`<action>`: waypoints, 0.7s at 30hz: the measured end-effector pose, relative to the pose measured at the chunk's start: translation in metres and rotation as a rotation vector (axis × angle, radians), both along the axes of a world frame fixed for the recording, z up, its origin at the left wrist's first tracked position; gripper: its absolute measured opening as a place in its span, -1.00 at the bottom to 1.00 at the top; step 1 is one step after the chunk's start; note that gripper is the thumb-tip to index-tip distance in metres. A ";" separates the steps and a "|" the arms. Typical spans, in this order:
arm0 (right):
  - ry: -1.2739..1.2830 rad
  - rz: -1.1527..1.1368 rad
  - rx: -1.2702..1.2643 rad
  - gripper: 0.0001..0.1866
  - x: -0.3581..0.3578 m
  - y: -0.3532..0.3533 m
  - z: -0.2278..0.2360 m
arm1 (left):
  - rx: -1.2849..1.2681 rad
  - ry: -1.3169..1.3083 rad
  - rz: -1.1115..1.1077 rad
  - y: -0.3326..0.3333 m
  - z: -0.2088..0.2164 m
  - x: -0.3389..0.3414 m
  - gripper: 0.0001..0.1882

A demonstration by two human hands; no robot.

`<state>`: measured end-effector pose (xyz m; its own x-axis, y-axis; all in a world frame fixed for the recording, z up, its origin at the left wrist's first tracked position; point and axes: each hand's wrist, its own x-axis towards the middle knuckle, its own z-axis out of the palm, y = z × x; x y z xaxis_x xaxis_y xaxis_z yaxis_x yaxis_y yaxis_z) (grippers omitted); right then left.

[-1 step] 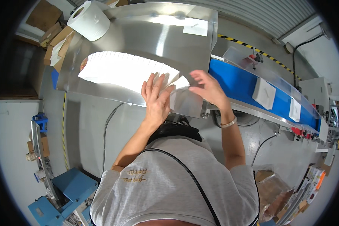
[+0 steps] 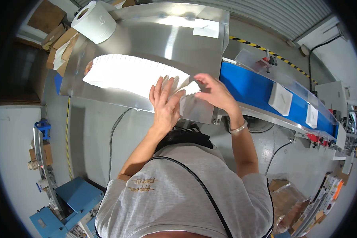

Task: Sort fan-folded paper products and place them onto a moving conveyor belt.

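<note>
A long curved row of thin white packets (image 2: 127, 73), leaning edge to edge, lies on the metal table (image 2: 146, 39). My left hand (image 2: 164, 101) rests on the row's right end, fingers stretched out and spread. Beside its thumb, one white packet (image 2: 192, 88) leans out from the others. Close to that packet's right edge is my right hand (image 2: 216, 93), its thumb and fingers apart and nothing seen between them. Whether the fingertips touch the packet I cannot tell.
To the right runs a blue conveyor belt (image 2: 246, 85) carrying two white packets (image 2: 280, 100) beside a clear guard. A white roll (image 2: 93, 23) stands at the table's far left, and a white sheet (image 2: 205, 28) lies at its far right. Cardboard boxes (image 2: 63, 47) are at left.
My right hand has moved a little left, closer to the end packet. The packets on the belt have shifted slightly to the right. My left hand stays in place.
</note>
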<state>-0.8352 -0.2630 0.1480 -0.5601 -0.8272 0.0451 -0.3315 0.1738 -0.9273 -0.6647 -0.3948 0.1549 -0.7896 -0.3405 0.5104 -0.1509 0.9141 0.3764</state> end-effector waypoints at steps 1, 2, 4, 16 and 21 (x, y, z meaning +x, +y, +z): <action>0.154 0.100 -0.011 -0.54 -0.001 -0.007 -0.005 | -0.004 -0.034 -0.010 0.002 0.005 0.001 -0.69; 0.310 0.204 -0.021 -0.55 -0.003 -0.012 -0.013 | -0.007 -0.033 -0.009 0.003 0.009 0.000 -0.69; 0.075 0.150 0.094 -0.59 -0.008 -0.010 -0.020 | 0.130 0.085 0.079 0.003 0.013 -0.005 -0.65; 0.360 -1.029 0.802 -0.33 -0.086 0.113 -0.043 | 0.024 0.112 0.060 -0.018 -0.008 -0.002 -0.69; 1.042 -1.174 0.694 -0.24 -0.066 0.098 -0.033 | 0.045 0.091 0.030 -0.016 -0.006 -0.002 -0.70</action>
<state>-0.9013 -0.1646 0.1146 -0.8031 -0.0470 0.5940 -0.1106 0.9913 -0.0711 -0.6672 -0.4112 0.1489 -0.7298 -0.3874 0.5633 -0.1412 0.8916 0.4303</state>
